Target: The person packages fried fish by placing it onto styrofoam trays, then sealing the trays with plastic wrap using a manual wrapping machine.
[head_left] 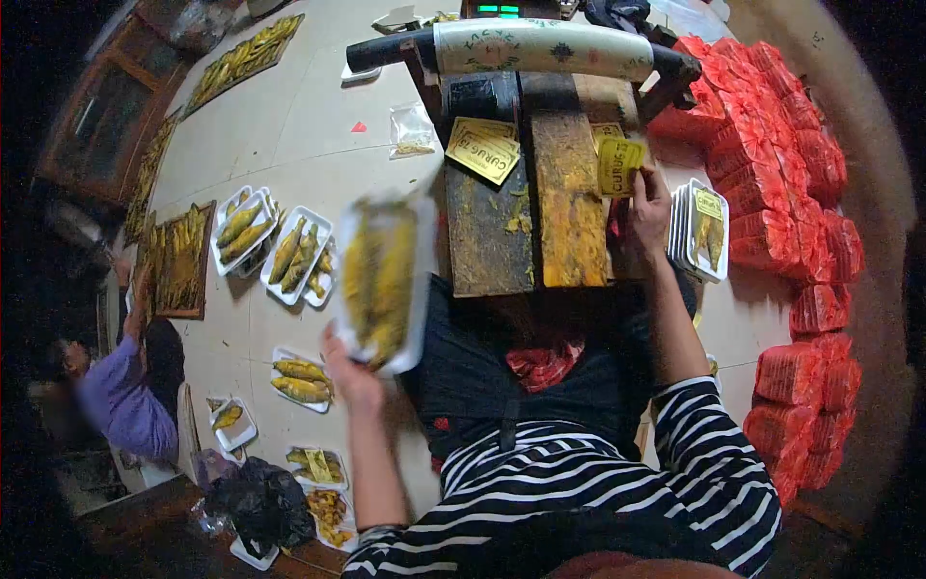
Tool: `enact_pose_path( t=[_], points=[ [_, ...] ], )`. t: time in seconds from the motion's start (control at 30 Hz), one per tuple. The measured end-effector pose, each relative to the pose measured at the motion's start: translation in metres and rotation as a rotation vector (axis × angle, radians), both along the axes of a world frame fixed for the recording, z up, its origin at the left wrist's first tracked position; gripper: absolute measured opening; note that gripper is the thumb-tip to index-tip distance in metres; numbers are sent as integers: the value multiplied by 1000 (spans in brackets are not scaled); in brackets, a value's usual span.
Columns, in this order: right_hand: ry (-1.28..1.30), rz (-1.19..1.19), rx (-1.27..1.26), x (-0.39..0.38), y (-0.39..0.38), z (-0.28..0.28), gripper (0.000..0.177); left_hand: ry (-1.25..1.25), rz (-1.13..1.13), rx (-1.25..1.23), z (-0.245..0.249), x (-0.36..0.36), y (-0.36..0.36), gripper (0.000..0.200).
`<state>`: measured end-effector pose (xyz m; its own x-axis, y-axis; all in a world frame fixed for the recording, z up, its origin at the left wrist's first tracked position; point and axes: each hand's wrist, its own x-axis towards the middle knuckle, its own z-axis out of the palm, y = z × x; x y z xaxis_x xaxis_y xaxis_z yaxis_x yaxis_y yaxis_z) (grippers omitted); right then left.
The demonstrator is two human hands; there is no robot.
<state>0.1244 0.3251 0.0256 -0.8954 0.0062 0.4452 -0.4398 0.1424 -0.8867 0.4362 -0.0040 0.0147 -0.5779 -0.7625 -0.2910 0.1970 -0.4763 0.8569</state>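
My left hand [355, 378] grips the lower end of a white foam tray [422, 261] and holds it tilted, left of the wooden bench. On it lie yellow fish [378, 275], blurred by motion. A yellow printed label [620, 166] is pinched between the thumb and fingers of my right hand [652, 214], over the bench's right side. More labels [482, 150] lie on the dark left board [487, 236] of the bench. Close to the right of my right hand stands a stack of fish trays [683, 232], the top one labelled.
A roll of film [540, 48] spans the bench's far end. Red-wrapped packs [772, 183] are piled at the right. More fish trays [296, 256] sit on the tiled floor at the left, near racks of fish [178, 261]. A person in a purple top [135, 396] sits far left.
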Motion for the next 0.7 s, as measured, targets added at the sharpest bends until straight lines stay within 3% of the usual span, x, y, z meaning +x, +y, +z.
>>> enact_pose_path(
  t=[0.07, 0.13, 0.2, 0.27, 0.33, 0.4, 0.47, 0.6, 0.67, 0.7],
  points=[
    [-106, 92, -148, 3, 5, 24, 17, 130, -207, 26, 14, -46, 65, 33],
    [-271, 373, -209, 18, 13, 58, 18, 204, -389, 74, 26, -69, 119, 27],
    [-356, 477, 50, 46, 23, 87, 18, 166, -450, 176, 27, -82, 160, 25],
    [-233, 709, 352, 64, 21, 102, 20, 139, -486, 225, 19, -86, 182, 26],
    [-289, 737, 692, 76, 14, 105, 20, 128, -530, 166, 16, -85, 184, 26],
    [-9, 667, 692, 83, 10, 79, 17, 34, -577, 86, 16, -84, 179, 27],
    [211, 433, 1031, 88, 8, 78, 18, -11, -646, -48, 11, -94, 156, 31],
    [243, 310, 847, 82, 12, 76, 19, 38, -482, -304, 19, -198, 79, 32],
    [230, 263, 758, 73, 14, 74, 14, 190, -459, -296, 28, -271, 59, 31],
    [191, 255, 722, 69, 13, 76, 18, 140, -430, -293, 26, -311, 49, 30]
  ],
)
